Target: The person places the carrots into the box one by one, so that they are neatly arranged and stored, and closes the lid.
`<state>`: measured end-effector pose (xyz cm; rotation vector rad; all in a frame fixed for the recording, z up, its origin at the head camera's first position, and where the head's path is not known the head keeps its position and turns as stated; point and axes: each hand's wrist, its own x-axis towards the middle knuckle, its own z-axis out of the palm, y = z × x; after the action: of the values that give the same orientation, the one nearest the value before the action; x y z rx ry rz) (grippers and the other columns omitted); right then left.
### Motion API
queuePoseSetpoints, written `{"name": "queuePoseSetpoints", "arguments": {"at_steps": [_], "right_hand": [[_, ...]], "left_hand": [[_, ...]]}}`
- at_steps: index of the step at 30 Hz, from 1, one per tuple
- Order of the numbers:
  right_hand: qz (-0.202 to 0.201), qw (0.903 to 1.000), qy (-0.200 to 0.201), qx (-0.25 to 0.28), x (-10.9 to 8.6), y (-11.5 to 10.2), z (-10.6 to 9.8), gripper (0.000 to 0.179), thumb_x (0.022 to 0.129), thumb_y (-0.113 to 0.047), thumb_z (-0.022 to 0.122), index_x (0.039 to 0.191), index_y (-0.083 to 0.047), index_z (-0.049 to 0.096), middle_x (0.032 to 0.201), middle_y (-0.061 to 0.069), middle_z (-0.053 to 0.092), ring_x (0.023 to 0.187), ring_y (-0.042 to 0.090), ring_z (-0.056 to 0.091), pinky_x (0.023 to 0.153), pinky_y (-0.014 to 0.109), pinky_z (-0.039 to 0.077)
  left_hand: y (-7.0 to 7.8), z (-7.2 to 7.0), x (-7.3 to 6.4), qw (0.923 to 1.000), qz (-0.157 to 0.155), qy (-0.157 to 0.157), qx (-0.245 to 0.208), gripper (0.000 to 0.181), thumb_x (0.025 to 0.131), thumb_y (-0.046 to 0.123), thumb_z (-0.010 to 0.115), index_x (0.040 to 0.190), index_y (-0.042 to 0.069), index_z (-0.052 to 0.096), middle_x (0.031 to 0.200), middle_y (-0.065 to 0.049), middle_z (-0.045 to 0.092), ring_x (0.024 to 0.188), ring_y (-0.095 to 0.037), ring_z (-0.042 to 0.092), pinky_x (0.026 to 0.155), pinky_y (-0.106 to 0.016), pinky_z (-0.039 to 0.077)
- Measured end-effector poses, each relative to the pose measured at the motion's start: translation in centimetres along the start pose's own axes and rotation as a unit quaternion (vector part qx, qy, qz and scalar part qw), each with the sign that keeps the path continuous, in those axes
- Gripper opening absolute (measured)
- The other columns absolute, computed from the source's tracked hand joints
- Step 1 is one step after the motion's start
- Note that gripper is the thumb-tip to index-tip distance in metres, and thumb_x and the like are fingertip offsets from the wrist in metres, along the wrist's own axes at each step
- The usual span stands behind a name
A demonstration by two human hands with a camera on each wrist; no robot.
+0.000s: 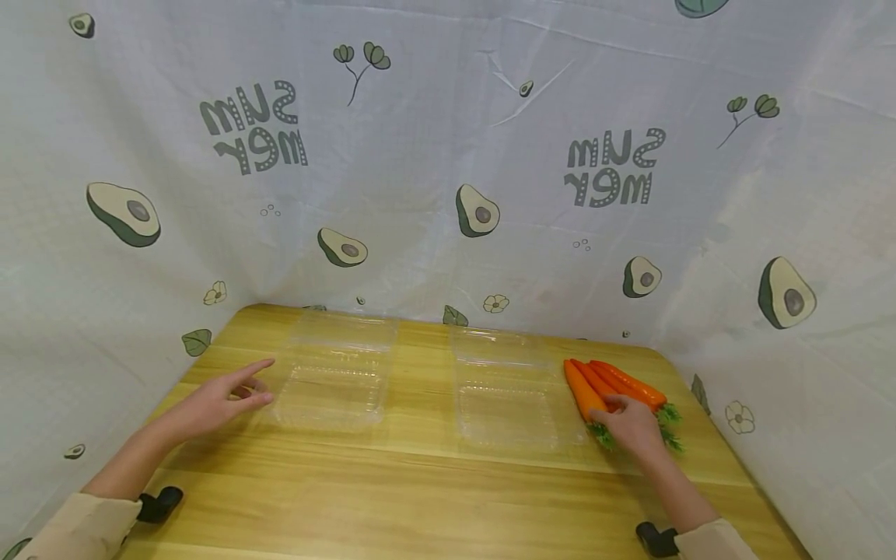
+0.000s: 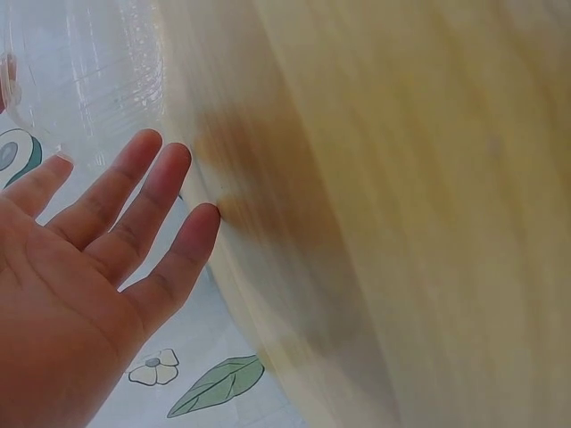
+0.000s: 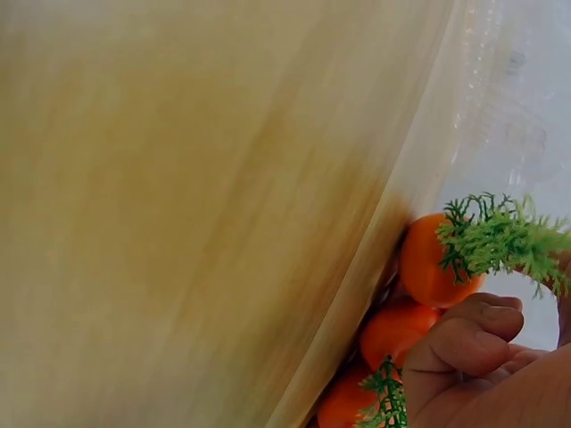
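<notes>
Several orange carrots [image 1: 626,383] with green leafy tops lie side by side at the right of the wooden table. My right hand [image 1: 633,426] pinches the leftmost carrot [image 1: 581,387] near its leafy end. In the right wrist view, curled fingers [image 3: 473,334] lie against that carrot [image 3: 433,263], and its green top [image 3: 504,236] partly hides the thumb. My left hand [image 1: 227,399] hovers at the left with spread fingers and holds nothing. Close beside it stands a clear plastic container [image 1: 332,397] with its lid folded back.
A second clear plastic container [image 1: 507,412], lid also folded back, stands just left of the carrots. The wooden table [image 1: 392,498] is bordered at the back and sides by a white printed curtain [image 1: 420,155].
</notes>
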<state>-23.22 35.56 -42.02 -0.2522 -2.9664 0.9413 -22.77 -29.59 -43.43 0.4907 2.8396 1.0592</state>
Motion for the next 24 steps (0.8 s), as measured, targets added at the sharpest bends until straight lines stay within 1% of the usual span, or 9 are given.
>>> {"name": "queuePoseSetpoints", "arguments": {"at_steps": [3, 8, 15, 24], "right_hand": [[0.001, 1.0000, -0.001, -0.005, 0.00, 0.00, 0.00, 0.063, 0.095, -0.031, 0.067, 0.136, 0.014, 0.052, 0.128, 0.036, 0.058, 0.107, 0.047, 0.060, 0.088, 0.054, 0.050], [0.003, 0.9999, -0.002, -0.016, -0.07, -0.17, 0.00, 0.064, 0.094, -0.031, 0.068, 0.136, 0.014, 0.052, 0.127, 0.036, 0.059, 0.107, 0.048, 0.060, 0.087, 0.055, 0.050], [-0.006, 0.9996, -0.003, -0.029, -0.34, -0.70, -0.04, 0.065, 0.094, -0.029, 0.067, 0.136, 0.018, 0.050, 0.138, 0.040, 0.049, 0.120, 0.057, 0.051, 0.095, 0.062, 0.046], [0.004, 0.9993, -0.012, -0.035, -0.29, -0.89, -0.02, 0.068, 0.094, -0.030, 0.067, 0.137, 0.019, 0.048, 0.139, 0.041, 0.046, 0.121, 0.057, 0.050, 0.094, 0.062, 0.046]], "left_hand": [[-0.05, 0.04, 0.05, 1.0000, -0.001, 0.000, 0.003, 0.069, 0.102, 0.036, 0.060, 0.157, 0.006, 0.032, 0.119, -0.010, 0.067, 0.108, -0.028, 0.065, 0.084, -0.045, 0.052], [-0.07, 0.08, 0.02, 1.0000, 0.000, -0.002, 0.003, 0.069, 0.102, 0.035, 0.059, 0.157, 0.005, 0.032, 0.120, -0.012, 0.066, 0.108, -0.030, 0.065, 0.084, -0.047, 0.052], [-0.08, 0.03, -0.04, 1.0000, -0.006, -0.002, 0.006, 0.069, 0.103, 0.037, 0.058, 0.158, 0.006, 0.031, 0.121, -0.013, 0.066, 0.109, -0.030, 0.064, 0.085, -0.048, 0.051], [0.20, 0.11, -0.14, 0.9999, 0.007, -0.003, -0.007, 0.068, 0.103, 0.032, 0.059, 0.158, 0.005, 0.031, 0.118, -0.011, 0.067, 0.105, -0.027, 0.065, 0.082, -0.044, 0.052]]}}
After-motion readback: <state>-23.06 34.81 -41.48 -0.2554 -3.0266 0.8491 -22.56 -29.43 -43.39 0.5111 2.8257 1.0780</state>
